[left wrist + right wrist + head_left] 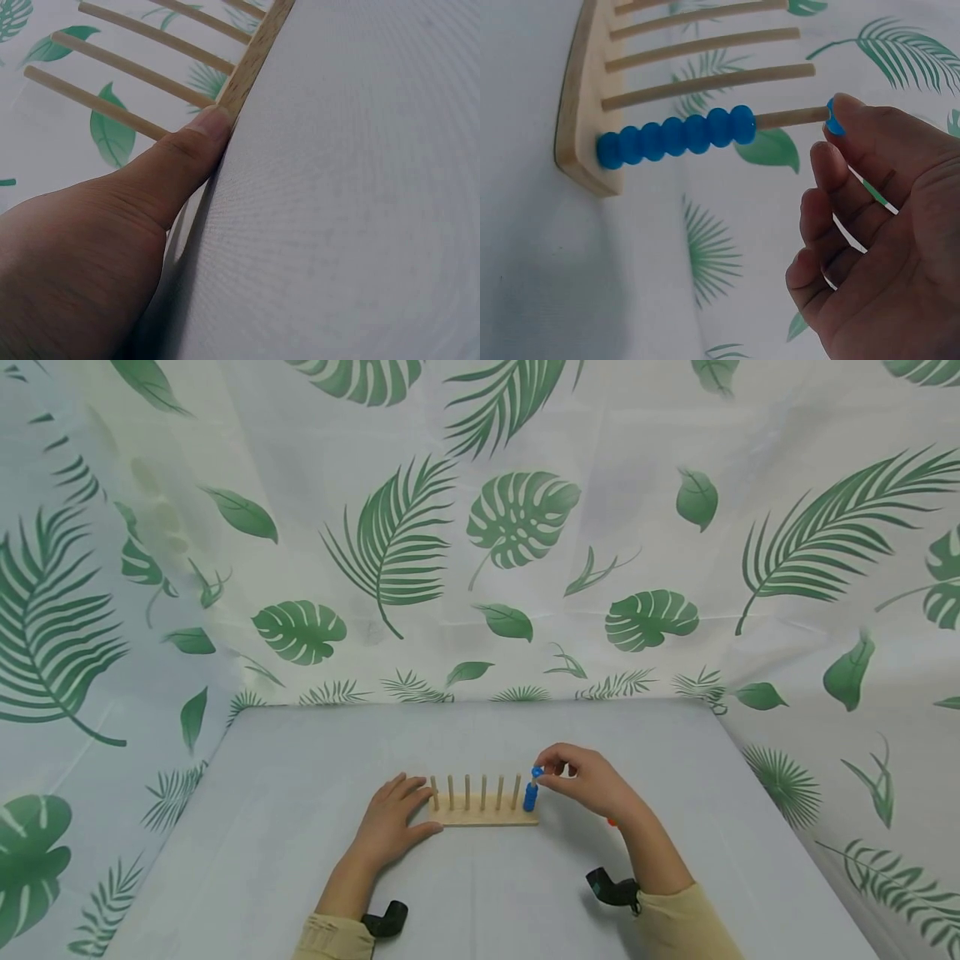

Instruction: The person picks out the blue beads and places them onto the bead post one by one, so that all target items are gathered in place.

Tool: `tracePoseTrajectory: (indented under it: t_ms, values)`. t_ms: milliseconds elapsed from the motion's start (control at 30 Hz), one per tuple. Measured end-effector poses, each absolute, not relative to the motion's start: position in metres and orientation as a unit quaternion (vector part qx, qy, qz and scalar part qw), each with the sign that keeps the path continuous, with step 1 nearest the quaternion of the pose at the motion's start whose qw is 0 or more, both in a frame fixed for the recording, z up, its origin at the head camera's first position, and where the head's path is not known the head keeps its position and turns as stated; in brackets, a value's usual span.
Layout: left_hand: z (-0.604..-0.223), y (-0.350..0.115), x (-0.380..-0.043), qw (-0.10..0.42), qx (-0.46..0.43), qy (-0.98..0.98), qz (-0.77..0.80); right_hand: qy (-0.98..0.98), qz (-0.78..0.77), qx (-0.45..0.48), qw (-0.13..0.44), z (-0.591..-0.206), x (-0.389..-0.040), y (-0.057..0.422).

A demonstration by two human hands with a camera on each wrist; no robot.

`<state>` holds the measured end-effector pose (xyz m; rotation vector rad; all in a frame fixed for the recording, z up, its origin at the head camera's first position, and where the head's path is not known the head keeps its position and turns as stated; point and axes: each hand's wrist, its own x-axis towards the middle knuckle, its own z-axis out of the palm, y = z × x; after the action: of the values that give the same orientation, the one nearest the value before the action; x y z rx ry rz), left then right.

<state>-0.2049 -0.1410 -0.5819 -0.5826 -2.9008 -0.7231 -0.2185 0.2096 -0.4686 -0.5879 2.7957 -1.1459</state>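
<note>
A pale wooden peg board (483,818) with a row of upright pegs stands on the table. At its left end is my left hand (386,822), gripping the board; in the left wrist view the thumb (196,139) presses its front edge. Blue beads (675,136) are stacked on the lower part of the rightmost peg, while the other pegs in view are bare. My right hand (588,781) pinches one more blue bead (832,120) between thumb and index finger at that peg's tip. Whether the peg has entered this bead's hole cannot be told.
A small orange-red object (612,822) lies partly hidden by the right forearm. Black wrist devices (386,920) sit on both wrists. Behind the white-covered table (300,743) hangs a leaf-patterned cloth (525,635), which also lines both sides.
</note>
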Motion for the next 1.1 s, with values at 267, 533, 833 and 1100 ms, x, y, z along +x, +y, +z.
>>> tracePoseTrajectory:
  t_ms: [267, 533, 833, 1100]
  values:
    - [-0.582, -0.141, -0.205, 0.050, -0.192, -0.952, -0.234, 0.909, -0.372, -0.184, 0.040, -0.480, -0.221, 0.208]
    - [-0.582, -0.140, -0.205, 0.050, -0.194, -0.951, -0.236, 0.909, -0.371, -0.181, 0.056, -0.495, -0.221, 0.209]
    - [-0.582, -0.140, -0.204, 0.048, -0.193, -0.951, -0.236, 0.908, -0.375, -0.180, 0.053, -0.503, -0.218, 0.209]
    - [-0.584, -0.141, -0.205, 0.044, -0.193, -0.950, -0.244, 0.916, -0.359, -0.176, 0.032, -0.504, -0.212, 0.212]
